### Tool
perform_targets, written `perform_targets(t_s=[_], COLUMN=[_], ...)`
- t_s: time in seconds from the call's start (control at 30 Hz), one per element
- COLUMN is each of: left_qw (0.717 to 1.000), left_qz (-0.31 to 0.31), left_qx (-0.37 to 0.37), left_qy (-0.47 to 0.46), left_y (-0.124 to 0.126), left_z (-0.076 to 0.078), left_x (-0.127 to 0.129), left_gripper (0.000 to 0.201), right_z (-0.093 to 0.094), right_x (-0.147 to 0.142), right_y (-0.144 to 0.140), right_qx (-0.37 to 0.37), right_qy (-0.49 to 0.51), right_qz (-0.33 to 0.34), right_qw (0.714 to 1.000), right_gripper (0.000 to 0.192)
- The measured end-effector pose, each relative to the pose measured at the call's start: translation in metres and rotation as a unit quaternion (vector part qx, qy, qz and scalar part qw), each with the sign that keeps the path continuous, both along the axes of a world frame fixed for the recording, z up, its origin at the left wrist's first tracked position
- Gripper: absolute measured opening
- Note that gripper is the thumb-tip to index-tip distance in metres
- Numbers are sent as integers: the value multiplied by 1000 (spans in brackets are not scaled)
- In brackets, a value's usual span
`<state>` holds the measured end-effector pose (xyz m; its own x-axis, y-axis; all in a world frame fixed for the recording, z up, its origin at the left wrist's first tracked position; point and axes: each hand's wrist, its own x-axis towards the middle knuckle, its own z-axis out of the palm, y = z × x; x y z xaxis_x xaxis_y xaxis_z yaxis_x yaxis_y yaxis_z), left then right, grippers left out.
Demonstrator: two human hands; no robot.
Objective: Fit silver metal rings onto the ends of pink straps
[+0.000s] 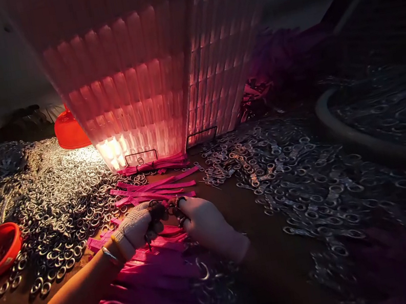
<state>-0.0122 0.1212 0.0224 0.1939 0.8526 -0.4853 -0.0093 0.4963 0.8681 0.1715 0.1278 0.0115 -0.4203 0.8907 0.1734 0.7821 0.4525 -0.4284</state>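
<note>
My left hand [137, 226], in a light glove with dark fingertips, is closed in a pinch at the middle of the table. Fingertip to fingertip with it, my right hand [207, 222] is closed too. What they pinch between them is small, dark and too hidden to name. Beneath and just beyond the hands lie pink straps [154, 187]. More pink material [147, 286] spreads below my forearms. Piles of metal snap hooks with rings flank the hands, a brightly lit heap [58, 197] on the left and a dimmer one [309, 181] on the right.
A tall translucent ribbed panel [126, 92] stands behind the straps, with wire brackets at its foot. A red lamp [70, 130] glows at its left edge. An orange-red bowl [17, 240] sits at far left. A rounded rim [323, 111] curves at the dark right.
</note>
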Motion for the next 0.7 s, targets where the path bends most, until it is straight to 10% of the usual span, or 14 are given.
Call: perform_targets(t_s=[0.13,0.37,0.53,0.7], left_qw=[999,938,985,983], left_qz=[10,-56,-62,-50], left_qx=[46,267,123,144], left_qy=[-25,214,104,100], left_y=[-10,-14,-13,-18], left_z=[-6,-16,-25,-28], left_x=[7,10,6,3], left_gripper=[38,18,22,20], right_z=[8,-1,-4,0], right_x=[-6,-6,2,3], right_y=[-7,-9,-6,-7], right_qx=[5,9,-34,-78], right_qy=[-76,-80,-47,-90], right_qz=[-6,-39,9,30], right_qw=[997,996,998,992], right_gripper=[17,22,36,26])
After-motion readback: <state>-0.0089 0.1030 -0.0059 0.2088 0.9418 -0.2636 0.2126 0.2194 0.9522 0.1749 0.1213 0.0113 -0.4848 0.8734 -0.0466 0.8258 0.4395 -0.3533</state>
